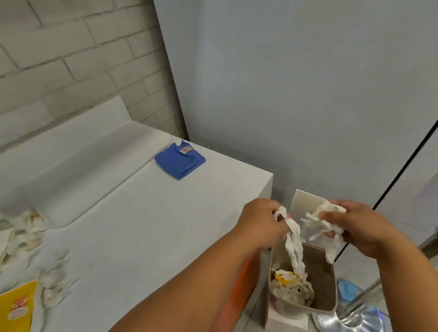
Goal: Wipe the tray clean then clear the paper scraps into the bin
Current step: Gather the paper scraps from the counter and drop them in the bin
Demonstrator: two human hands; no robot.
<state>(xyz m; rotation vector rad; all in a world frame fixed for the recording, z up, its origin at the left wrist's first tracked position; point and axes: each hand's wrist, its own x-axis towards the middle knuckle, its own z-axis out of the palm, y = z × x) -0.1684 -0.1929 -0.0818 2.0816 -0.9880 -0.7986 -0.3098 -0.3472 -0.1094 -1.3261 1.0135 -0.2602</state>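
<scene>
Past the right end of the white counter, a small open bin stands on the floor with crumpled paper and a yellow wrapper inside. Above it, my left hand grips a long twisted strip of white paper scraps that hangs down into the bin. My right hand clutches another bunch of torn white paper scraps just over the bin's rim. More loose paper scraps lie on the counter at the left. A white tray rests upside down by the back wall.
A folded blue cloth lies near the counter's far right corner. A yellow booklet sits at the front left. On the floor by the bin are a shiny disc and a blue item. A grey wall panel rises behind.
</scene>
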